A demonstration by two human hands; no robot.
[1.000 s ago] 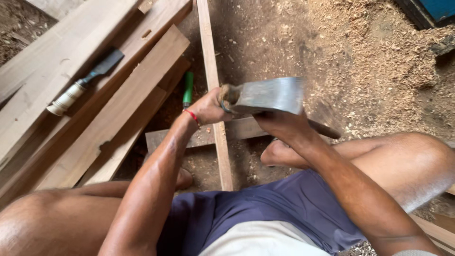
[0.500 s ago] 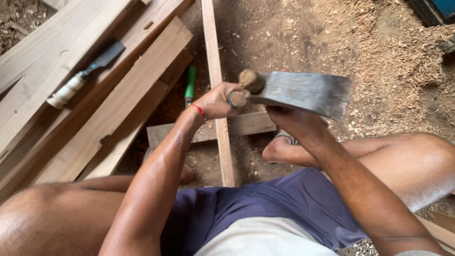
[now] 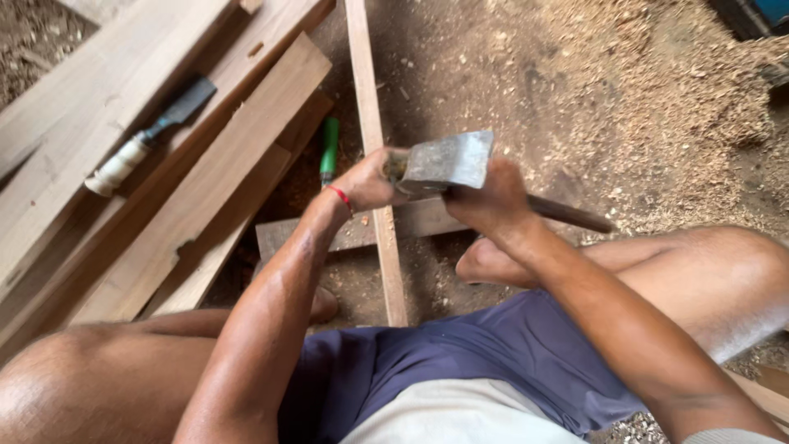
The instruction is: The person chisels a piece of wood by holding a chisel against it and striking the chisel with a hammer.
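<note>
My left hand, with a red thread at the wrist, is closed around a wooden-handled tool held on a narrow wooden strip. Only the tool's butt shows; its blade is hidden. My right hand grips a hatchet just below its grey metal head. The dark handle sticks out to the right. The flat of the hatchet head rests against the tool's butt. The strip lies across a short board on the ground between my legs.
Several long planks lie at the left, with a chisel with a pale wrapped handle on them. A green-handled tool lies beside the strip. Sawdust and shavings cover the ground to the right. My bare foot sits near the board.
The hatchet head was lifted up and to the right half a second ago; now it has come down to the left onto the butt of the tool in my left hand.
</note>
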